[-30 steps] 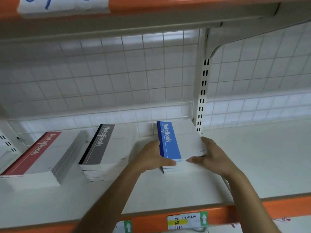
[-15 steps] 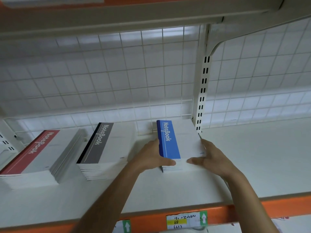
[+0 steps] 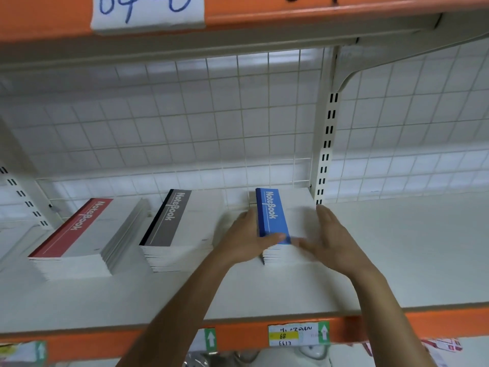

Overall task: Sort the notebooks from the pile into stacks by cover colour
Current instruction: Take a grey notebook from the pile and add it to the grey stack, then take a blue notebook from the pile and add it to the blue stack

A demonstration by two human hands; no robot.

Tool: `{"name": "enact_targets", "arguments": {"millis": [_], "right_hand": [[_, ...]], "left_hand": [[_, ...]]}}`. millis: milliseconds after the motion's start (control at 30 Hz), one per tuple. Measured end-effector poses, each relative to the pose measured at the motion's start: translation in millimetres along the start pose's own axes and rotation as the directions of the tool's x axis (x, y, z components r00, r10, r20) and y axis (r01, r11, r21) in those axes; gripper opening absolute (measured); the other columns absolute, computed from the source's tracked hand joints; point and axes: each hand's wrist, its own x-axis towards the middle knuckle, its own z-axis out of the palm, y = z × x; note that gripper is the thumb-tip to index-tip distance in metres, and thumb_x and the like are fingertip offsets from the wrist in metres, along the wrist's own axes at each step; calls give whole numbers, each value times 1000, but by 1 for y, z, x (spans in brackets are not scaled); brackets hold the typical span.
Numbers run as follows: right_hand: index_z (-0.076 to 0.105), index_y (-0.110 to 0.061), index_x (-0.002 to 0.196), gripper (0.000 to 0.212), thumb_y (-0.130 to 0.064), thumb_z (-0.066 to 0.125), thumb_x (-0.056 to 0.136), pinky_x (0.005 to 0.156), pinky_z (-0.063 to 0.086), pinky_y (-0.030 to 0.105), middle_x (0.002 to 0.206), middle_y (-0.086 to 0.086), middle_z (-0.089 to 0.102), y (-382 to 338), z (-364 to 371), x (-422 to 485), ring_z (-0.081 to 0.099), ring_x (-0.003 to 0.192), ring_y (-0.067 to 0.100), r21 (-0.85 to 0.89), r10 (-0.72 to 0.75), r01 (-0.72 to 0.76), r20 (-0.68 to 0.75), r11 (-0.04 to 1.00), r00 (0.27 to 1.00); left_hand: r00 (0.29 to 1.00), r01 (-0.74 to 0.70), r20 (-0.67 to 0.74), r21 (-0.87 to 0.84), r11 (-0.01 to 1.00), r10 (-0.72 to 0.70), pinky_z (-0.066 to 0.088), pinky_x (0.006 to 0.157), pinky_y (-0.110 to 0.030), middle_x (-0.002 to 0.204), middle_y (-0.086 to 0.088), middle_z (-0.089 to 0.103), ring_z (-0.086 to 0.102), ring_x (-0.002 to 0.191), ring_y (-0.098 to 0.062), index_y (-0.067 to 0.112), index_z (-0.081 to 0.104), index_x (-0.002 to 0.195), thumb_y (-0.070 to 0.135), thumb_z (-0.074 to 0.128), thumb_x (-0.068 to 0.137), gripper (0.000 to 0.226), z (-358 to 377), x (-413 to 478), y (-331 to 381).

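Three notebook stacks stand in a row on the white shelf [image 3: 397, 247]: a red-covered stack [image 3: 79, 229] at the left, a grey-covered stack [image 3: 172, 221] in the middle and a blue-covered stack [image 3: 272, 215] at the right. My left hand [image 3: 246, 237] presses flat against the blue stack's left side, and its thumb lies over the front corner of the top cover. My right hand [image 3: 330, 239] lies along the stack's right side with straight fingers and is blurred at the thumb. Neither hand lifts a notebook.
A wire grid [image 3: 185, 128] backs the shelf, and a slotted upright post [image 3: 324, 144] stands just behind the blue stack's right corner. An orange-edged shelf [image 3: 291, 11] hangs overhead. A price label [image 3: 293, 335] sits on the front rail.
My right hand has slid farther back along the blue stack's right side and is in motion. The left hand stays against the left side. The three stacks have not moved.
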Motion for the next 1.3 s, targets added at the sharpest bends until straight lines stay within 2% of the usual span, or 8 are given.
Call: {"name": "enact_targets", "arguments": {"millis": [100,200,333,500,600,767,967,1300], "right_hand": [[11,-8,150,77,-35,55,92,112,5,18,158,3,11,-30,12,-7,5,146,14,-100,-118,114,-35,988,992],[11,-10,150,70,-28,51,95,113,2,19,159,4,10,-62,35,-14,4,146,16,-100,-203,199,-32,975,979],[14,-9,150,63,-30,45,98,115,3,23,158,7,11,-107,78,-24,5,147,19,-149,-326,323,5,934,945],[14,-9,150,60,-32,37,100,116,-1,25,158,8,10,-178,139,-43,3,147,21,-144,-434,438,54,888,899],[16,-7,149,56,-28,37,101,114,-2,22,158,11,13,-225,178,-58,6,147,23,-118,-500,507,89,854,862],[18,-6,148,53,-21,36,101,117,2,27,157,11,14,-292,244,-76,5,147,23,-41,-522,531,136,846,842],[18,-7,149,52,-20,35,101,112,-2,17,158,9,13,-347,303,-84,6,147,19,-2,-554,569,221,822,802],[19,-13,149,53,-27,38,101,115,11,25,157,5,18,-403,374,-46,14,145,17,87,-571,584,365,807,735]], "left_hand": [[984,-65,-158,112,992,83,30,93,-20,136,-1,44,40,128,-17,11,41,135,32,50,96,45,-12,-15,0],[943,-94,-283,273,957,173,24,107,-21,146,-4,38,35,133,-15,10,38,141,25,47,97,47,-27,-35,-16],[906,-25,-381,386,922,184,23,111,-26,149,-1,34,30,136,-16,14,34,144,27,45,98,49,-55,-69,-49],[856,82,-469,542,836,220,47,95,-40,124,-14,60,57,115,-30,3,57,124,24,55,90,40,-103,-126,-104],[873,170,-469,547,820,132,49,92,-41,119,-14,63,59,113,-31,2,59,120,33,36,89,49,-138,-162,-143],[849,241,-518,551,799,102,49,91,-44,121,-17,62,57,114,-34,1,58,122,25,60,87,42,-187,-211,-210],[854,358,-520,566,742,-15,21,113,-33,150,-4,35,25,140,-19,13,31,145,34,36,100,50,-227,-240,-271],[791,496,-590,463,735,-162,29,108,-36,146,-4,38,30,136,-20,14,36,141,32,40,99,46,-280,-245,-346]]}}
